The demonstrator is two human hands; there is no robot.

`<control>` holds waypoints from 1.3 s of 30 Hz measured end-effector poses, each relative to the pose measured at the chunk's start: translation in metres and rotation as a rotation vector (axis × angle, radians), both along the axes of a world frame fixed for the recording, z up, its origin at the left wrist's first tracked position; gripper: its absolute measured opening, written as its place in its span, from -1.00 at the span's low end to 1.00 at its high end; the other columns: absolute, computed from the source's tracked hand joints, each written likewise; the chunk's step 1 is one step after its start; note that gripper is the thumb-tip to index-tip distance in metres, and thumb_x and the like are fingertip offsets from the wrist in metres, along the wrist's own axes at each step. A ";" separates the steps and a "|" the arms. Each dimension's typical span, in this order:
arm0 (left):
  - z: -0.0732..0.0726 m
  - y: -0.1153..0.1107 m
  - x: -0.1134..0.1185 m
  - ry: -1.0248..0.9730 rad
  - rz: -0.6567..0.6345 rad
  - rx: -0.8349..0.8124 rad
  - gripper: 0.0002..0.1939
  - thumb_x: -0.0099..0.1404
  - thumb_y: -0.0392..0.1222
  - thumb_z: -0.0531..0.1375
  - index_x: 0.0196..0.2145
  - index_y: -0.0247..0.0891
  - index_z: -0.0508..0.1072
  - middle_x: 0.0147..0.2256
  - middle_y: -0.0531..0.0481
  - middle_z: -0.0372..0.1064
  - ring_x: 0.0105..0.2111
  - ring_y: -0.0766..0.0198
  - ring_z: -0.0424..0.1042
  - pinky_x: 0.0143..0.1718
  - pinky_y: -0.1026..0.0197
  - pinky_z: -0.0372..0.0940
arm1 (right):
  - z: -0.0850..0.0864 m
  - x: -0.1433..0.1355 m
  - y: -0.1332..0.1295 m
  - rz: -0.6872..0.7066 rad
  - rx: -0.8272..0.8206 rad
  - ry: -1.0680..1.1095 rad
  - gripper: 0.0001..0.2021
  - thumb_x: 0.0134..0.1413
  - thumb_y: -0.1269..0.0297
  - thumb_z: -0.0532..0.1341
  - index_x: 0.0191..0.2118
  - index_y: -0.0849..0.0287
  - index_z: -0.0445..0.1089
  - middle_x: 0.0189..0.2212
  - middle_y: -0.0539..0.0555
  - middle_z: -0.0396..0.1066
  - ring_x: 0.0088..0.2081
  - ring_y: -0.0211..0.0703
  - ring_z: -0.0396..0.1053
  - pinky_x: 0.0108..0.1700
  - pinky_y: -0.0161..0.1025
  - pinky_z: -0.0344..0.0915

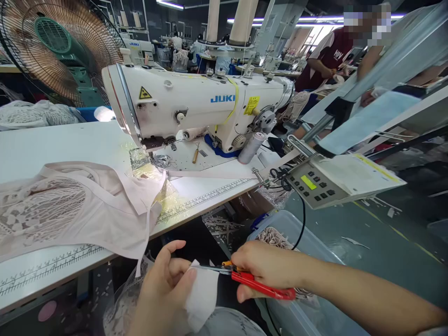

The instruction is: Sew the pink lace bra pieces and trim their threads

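Observation:
My left hand (pixel 171 284) pinches a small piece of white fabric (pixel 204 296) below the table's front edge. In my right hand (pixel 266 266) is a pair of scissors (pixel 257 283) with red and orange handles. Their metal blades point left and meet the top edge of the fabric near my left fingertips. A beige lace garment (pixel 94 205) lies on the table to the left, one end by the sewing machine's needle area and a narrow strap hanging over the edge.
The white JUKI sewing machine (pixel 189 98) stands on the table (pixel 52 140), which has ruler markings along its front. A control box (pixel 315 179) juts out at right above a plastic bin (pixel 297 238) of strips. A large fan (pixel 59 42) is at back left. Another person (pixel 325 60) works at back right.

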State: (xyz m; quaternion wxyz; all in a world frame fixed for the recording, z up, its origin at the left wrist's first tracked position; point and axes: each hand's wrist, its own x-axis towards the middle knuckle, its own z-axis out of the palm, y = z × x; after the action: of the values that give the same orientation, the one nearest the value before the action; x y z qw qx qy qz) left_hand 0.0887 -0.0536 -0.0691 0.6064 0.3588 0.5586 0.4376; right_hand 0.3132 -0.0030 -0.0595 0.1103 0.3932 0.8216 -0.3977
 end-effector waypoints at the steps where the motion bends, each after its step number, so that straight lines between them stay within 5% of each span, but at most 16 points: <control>1: 0.000 0.000 0.000 0.001 0.004 0.003 -0.46 0.07 0.00 0.29 -0.05 -0.25 0.26 -0.56 0.09 0.38 -0.58 0.31 0.33 -0.55 0.32 0.21 | -0.001 -0.001 -0.002 -0.017 -0.004 0.002 -0.44 -0.08 -0.28 0.20 -0.59 0.16 0.10 -0.64 -0.10 0.07 -0.61 -0.35 -0.01 -0.56 -0.34 -0.09; 8: 0.000 -0.003 -0.003 0.076 0.025 0.035 -0.38 0.06 0.06 0.30 0.01 -0.23 0.24 -0.52 0.09 0.41 -0.55 0.30 0.36 -0.51 0.30 0.25 | -0.010 -0.002 -0.005 -0.151 -0.016 0.103 -0.49 0.01 -0.14 0.18 -0.59 0.14 -0.01 -0.66 -0.12 0.01 -0.62 -0.38 -0.04 -0.56 -0.37 -0.10; 18: 0.001 -0.008 -0.004 0.178 -0.004 0.102 -0.50 0.14 0.03 0.23 -0.04 -0.23 0.25 -0.47 0.10 0.42 -0.41 0.31 0.37 -0.28 0.33 0.26 | 0.012 0.002 0.001 0.064 0.249 -0.044 -0.44 -0.17 -0.33 0.19 -0.47 0.16 0.22 -0.54 -0.03 0.27 -0.52 -0.24 0.18 -0.50 -0.29 -0.02; 23: -0.001 -0.009 -0.003 0.175 0.020 0.103 -0.51 0.12 0.04 0.26 -0.06 -0.22 0.28 -0.40 0.06 0.46 -0.39 0.32 0.38 -0.29 0.34 0.25 | 0.017 -0.001 -0.008 0.063 0.308 -0.108 -0.39 -0.16 -0.37 0.15 -0.39 0.19 0.33 -0.46 0.09 0.40 -0.46 -0.09 0.35 -0.50 -0.25 0.00; 39: -0.003 -0.006 -0.003 0.212 0.026 0.122 -0.55 0.13 0.00 0.24 -0.08 -0.23 0.29 -0.42 0.07 0.44 -0.38 0.30 0.37 -0.28 0.31 0.23 | 0.024 -0.006 -0.019 -0.014 0.249 -0.141 -0.44 -0.13 -0.33 0.15 -0.42 0.18 0.32 -0.47 0.10 0.43 -0.47 -0.01 0.40 -0.51 -0.23 0.05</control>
State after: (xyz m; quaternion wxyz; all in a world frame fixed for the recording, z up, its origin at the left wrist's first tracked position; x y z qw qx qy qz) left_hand 0.0853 -0.0597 -0.0719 0.5154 0.4321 0.5965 0.4381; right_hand 0.3070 -0.0220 -0.0357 0.1152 0.4365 0.8521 -0.2649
